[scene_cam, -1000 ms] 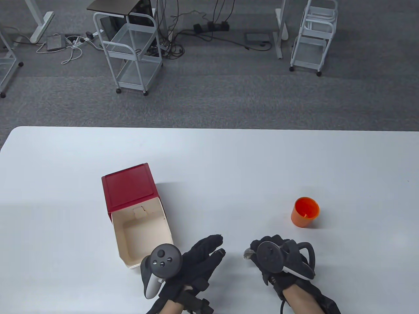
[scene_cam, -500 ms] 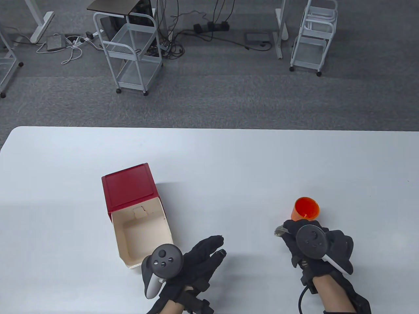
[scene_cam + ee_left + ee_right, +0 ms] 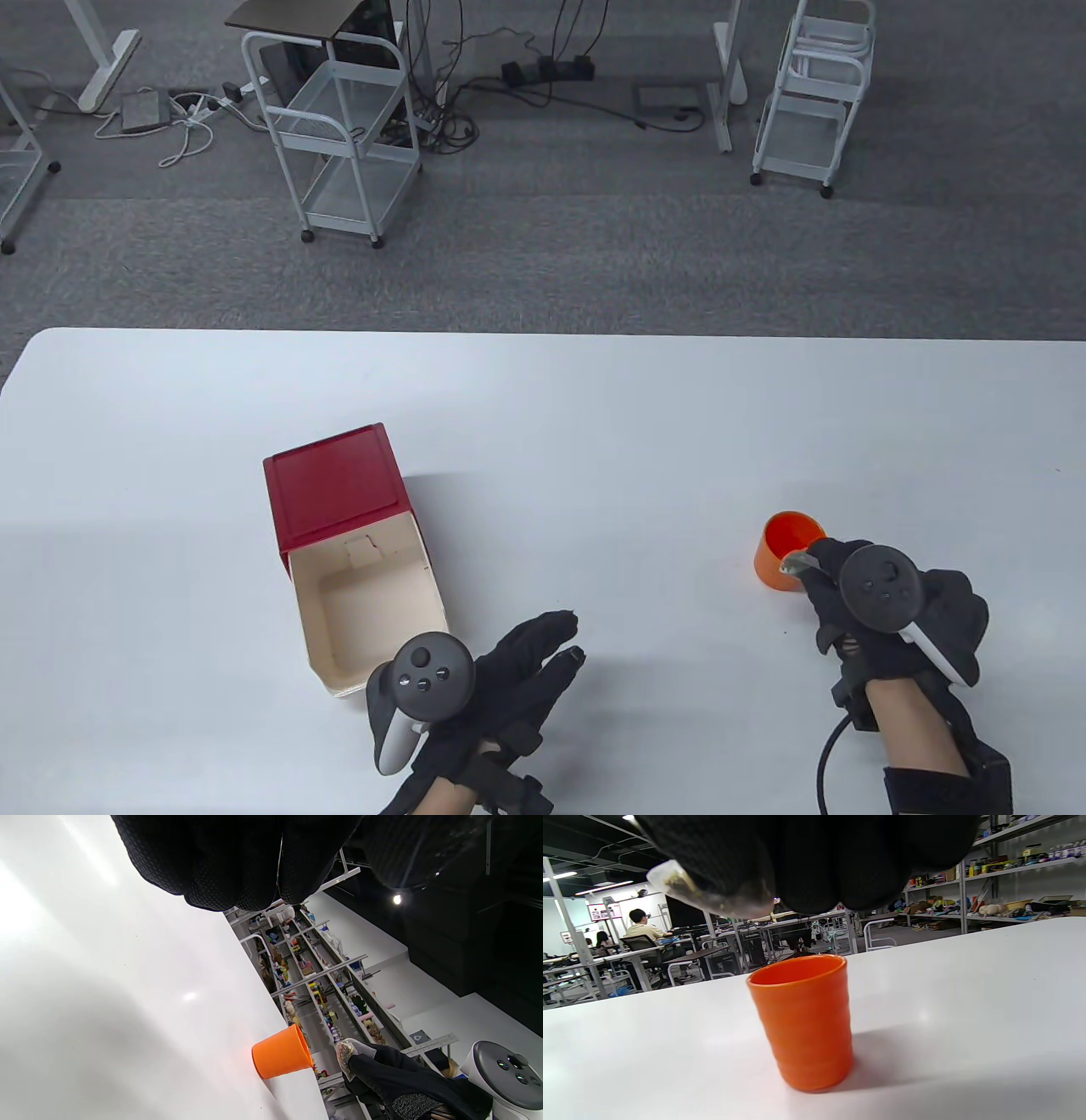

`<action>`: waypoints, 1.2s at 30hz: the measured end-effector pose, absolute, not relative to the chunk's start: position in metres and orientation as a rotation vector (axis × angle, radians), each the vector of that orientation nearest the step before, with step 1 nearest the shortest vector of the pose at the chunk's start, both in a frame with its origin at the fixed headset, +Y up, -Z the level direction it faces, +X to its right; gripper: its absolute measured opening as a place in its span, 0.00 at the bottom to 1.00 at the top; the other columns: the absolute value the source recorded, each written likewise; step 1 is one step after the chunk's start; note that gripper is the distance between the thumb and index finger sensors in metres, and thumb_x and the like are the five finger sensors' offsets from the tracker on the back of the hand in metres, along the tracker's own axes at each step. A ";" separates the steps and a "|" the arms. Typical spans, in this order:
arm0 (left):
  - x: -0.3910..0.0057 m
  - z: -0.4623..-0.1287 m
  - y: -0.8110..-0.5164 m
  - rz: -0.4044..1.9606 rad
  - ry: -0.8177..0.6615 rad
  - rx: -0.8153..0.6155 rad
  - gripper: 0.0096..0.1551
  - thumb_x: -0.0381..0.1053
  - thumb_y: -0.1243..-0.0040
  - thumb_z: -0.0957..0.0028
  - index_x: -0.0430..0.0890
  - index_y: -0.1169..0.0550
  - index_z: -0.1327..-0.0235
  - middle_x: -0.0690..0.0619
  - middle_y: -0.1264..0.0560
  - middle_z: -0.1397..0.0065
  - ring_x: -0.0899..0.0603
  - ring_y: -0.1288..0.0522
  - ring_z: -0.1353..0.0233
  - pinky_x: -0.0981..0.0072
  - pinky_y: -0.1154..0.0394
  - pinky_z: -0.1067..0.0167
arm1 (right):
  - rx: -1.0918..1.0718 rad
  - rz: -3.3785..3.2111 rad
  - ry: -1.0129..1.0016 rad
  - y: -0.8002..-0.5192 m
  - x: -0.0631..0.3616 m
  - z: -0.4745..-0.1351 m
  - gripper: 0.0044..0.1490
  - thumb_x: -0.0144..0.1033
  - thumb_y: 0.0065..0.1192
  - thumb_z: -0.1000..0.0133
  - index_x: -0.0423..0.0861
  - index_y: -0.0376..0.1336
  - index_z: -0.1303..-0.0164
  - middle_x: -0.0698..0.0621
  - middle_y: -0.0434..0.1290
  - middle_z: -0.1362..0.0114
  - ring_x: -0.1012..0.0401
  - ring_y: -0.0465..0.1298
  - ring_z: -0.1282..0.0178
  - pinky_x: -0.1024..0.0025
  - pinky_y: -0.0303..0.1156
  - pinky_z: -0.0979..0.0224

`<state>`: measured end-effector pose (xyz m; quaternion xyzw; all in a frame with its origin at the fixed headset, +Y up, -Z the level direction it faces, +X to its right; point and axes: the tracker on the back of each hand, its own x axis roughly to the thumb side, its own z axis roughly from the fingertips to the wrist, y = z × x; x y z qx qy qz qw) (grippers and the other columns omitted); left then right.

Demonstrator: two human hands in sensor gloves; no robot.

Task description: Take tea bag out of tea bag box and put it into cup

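Observation:
The tea bag box (image 3: 356,543) lies open on the table, red lid tipped back, its cream inside showing nothing. The orange cup (image 3: 785,543) stands upright at the right; it also shows in the left wrist view (image 3: 282,1058) and the right wrist view (image 3: 804,1022). My right hand (image 3: 827,569) pinches a tea bag (image 3: 793,563) and holds it over the cup's near rim, above the cup (image 3: 683,889). The bag shows in the left wrist view (image 3: 345,1056) too. My left hand (image 3: 543,654) rests on the table just right of the box, fingers stretched out, holding nothing.
The white table (image 3: 594,407) spreads wide around box and cup. Beyond its far edge stand wire carts (image 3: 339,127) and cables on grey carpet.
My right hand has carried the tea bag right and away from me, from mid-table to the cup's near rim. The left hand and the box have stayed still.

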<state>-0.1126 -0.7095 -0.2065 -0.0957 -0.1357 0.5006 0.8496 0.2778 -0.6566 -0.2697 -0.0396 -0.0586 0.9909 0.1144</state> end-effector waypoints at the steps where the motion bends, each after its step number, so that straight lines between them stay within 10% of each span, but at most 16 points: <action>1: -0.113 -0.206 -0.710 1.054 -0.285 -0.202 0.38 0.68 0.49 0.46 0.52 0.26 0.25 0.45 0.28 0.19 0.36 0.26 0.24 0.49 0.28 0.30 | -0.135 2.903 -0.171 -0.657 0.282 -0.272 0.25 0.43 0.68 0.48 0.47 0.69 0.43 0.45 0.76 0.40 0.43 0.75 0.45 0.49 0.70 0.37; 36: -0.115 -0.210 -0.711 1.038 -0.250 -0.216 0.39 0.69 0.49 0.46 0.52 0.27 0.25 0.45 0.29 0.18 0.36 0.27 0.24 0.49 0.29 0.29 | -0.255 2.955 -0.013 -0.668 0.278 -0.313 0.37 0.49 0.65 0.47 0.46 0.60 0.30 0.41 0.69 0.29 0.40 0.71 0.35 0.47 0.66 0.32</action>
